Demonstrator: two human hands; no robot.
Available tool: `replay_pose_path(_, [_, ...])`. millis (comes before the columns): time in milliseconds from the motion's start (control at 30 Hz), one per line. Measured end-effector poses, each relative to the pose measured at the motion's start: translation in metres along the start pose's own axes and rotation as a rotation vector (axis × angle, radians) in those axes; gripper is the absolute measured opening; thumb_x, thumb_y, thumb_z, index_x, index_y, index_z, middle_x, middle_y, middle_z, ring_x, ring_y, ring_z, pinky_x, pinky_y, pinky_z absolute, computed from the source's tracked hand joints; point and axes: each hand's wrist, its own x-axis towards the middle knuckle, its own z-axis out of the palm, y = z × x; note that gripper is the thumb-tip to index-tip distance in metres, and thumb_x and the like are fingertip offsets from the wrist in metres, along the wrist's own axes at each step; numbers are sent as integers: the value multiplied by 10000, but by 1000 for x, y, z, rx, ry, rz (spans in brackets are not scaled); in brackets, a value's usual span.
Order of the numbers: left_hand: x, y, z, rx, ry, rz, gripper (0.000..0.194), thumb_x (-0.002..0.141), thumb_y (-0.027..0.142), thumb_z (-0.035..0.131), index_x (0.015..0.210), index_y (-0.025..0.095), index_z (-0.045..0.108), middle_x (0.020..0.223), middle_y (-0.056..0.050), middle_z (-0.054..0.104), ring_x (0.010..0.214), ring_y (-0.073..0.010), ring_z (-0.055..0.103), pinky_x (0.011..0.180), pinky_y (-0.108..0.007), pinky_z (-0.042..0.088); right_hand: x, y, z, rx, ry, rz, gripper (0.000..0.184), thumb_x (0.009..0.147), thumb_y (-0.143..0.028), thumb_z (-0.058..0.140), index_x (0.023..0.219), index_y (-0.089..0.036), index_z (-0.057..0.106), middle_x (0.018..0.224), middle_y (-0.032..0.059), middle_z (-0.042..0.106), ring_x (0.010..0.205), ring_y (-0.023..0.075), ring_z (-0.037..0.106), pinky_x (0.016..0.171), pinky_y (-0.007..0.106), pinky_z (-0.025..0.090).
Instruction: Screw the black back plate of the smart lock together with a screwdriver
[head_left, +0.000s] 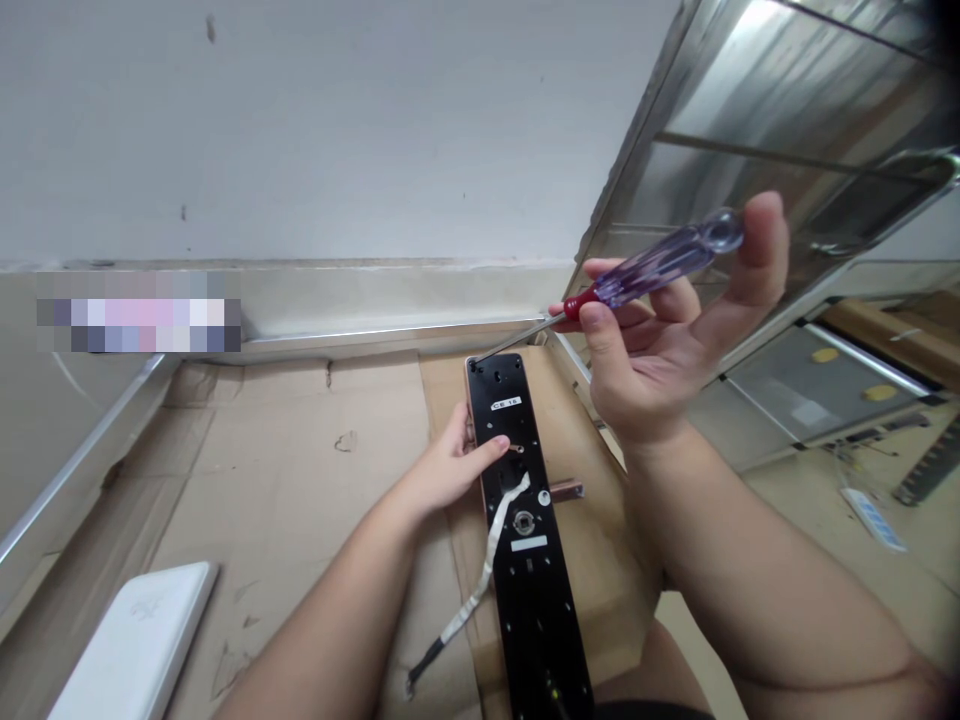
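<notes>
A long black door lock panel lies back side up on the cardboard, with a "CE 16" label near its far end. From its middle runs a wrapped cable ending in a dark connector at the left. Part of a copper-coloured handle sticks out on the right. My left hand grips the panel's left edge, thumb on top. Raised above the far end, my right hand holds a screwdriver with a clear purple handle and red collar. Its shaft slants down to the screw at the panel's far left corner.
Brown cardboard covers the surface, bordered by a metal rim along the wall. A white power bank lies at the lower left. To the right, below the surface, are a grey panelled case and a power strip.
</notes>
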Motion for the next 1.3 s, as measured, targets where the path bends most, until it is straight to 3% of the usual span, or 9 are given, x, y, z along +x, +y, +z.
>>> replay_pose_path(267, [1, -1, 1, -31, -20, 14, 661, 839, 368, 766, 1406, 212, 463, 1394, -146, 598, 1257, -300, 596, 1073, -459, 476, 1, -7, -2, -93, -44, -35, 829, 779, -318, 778, 1431, -526, 309, 1626, -68, 247, 1162, 242, 675, 825, 360, 687])
replay_pose_path(433, [0, 2, 2, -44, -12, -4, 660, 830, 371, 776, 1393, 208, 471, 1345, -137, 635, 1188, -294, 642, 1022, -441, 513, 16, -17, 4, -52, -252, -28, 838, 750, -316, 808, 1424, -485, 339, 1555, -34, 386, 1101, 214, 696, 816, 327, 676])
replay_pose_path(633, [0, 4, 5, -101, 0, -50, 683, 801, 367, 804, 1378, 218, 469, 1291, -141, 667, 1140, -307, 670, 988, -467, 535, 48, -32, 25, -90, -416, -45, 791, 733, -348, 820, 1402, -437, 408, 1321, -45, 589, 928, 169, 736, 696, 258, 659])
replay_pose_path(767, [0, 3, 5, -99, 13, -55, 665, 801, 354, 804, 1355, 210, 467, 1287, -150, 667, 1134, -312, 675, 990, -476, 535, 65, -45, 25, -94, -531, -79, 709, 748, -325, 806, 1365, -368, 459, 1251, -50, 611, 909, 165, 740, 711, 267, 656])
replay_pose_path(933, [0, 1, 4, -108, 2, -57, 658, 813, 340, 795, 1355, 204, 447, 1259, -149, 685, 1089, -293, 695, 967, -463, 551, 62, -59, 28, -41, -488, -67, 479, 777, -266, 779, 1200, -312, 558, 1308, -40, 558, 1032, 201, 723, 692, 256, 662])
replay_pose_path(1100, [-1, 2, 5, -111, 1, -52, 630, 808, 341, 798, 1331, 212, 472, 1251, -141, 691, 1080, -299, 700, 946, -463, 559, 62, -54, 35, -57, -454, -134, 440, 780, -326, 763, 1166, -323, 552, 1326, -50, 534, 1171, 237, 666, 676, 246, 659])
replay_pose_path(1200, [-1, 2, 5, -104, 5, -44, 617, 816, 337, 792, 1328, 208, 473, 1254, -143, 688, 1087, -300, 698, 950, -459, 557, 71, -37, 35, -73, -503, -269, 472, 817, -393, 739, 1223, -323, 508, 1307, -37, 550, 1079, 185, 692, 620, 191, 634])
replay_pose_path(1300, [0, 1, 4, -99, 3, -40, 642, 819, 334, 791, 1348, 200, 452, 1273, -153, 676, 1114, -306, 686, 941, -447, 561, 77, -18, 35, -32, -391, -479, 611, 720, -423, 840, 1189, -286, 473, 1256, -18, 566, 839, 104, 699, 513, 124, 570])
